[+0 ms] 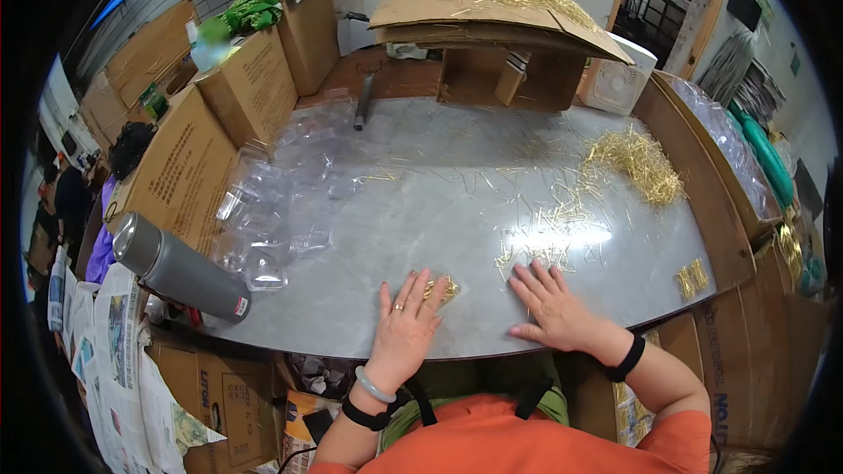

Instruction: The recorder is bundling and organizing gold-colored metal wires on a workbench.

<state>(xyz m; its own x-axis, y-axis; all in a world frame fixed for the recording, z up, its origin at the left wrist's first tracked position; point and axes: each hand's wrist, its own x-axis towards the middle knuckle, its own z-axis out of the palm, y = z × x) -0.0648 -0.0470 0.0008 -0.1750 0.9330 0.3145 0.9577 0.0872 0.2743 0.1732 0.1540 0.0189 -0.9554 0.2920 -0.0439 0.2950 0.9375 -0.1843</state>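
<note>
My left hand point(406, 326) lies low over the front of the grey table point(413, 219), its fingers stretched out and apart. By its fingertips is a small clear plastic box point(449, 288) with thin gold-coloured metal pins inside; whether the fingers touch it I cannot tell. Palm down, my right hand point(562, 309) is spread open, its fingertips at the near edge of some scattered loose gold pins point(549, 241). A larger heap of gold pins point(637, 165) sits farther back on the right. Near the right edge lies a small filled pack point(692, 278) of the same pins.
Several clear plastic boxes point(268, 202) crowd the table's left side. A grey bottle point(180, 268) stands at the front left corner. Cardboard boxes point(250, 88) line the left, and a cardboard shelf point(492, 26) stands at the back beside a white fan point(619, 79). A dark-handled tool point(363, 104) lies near them.
</note>
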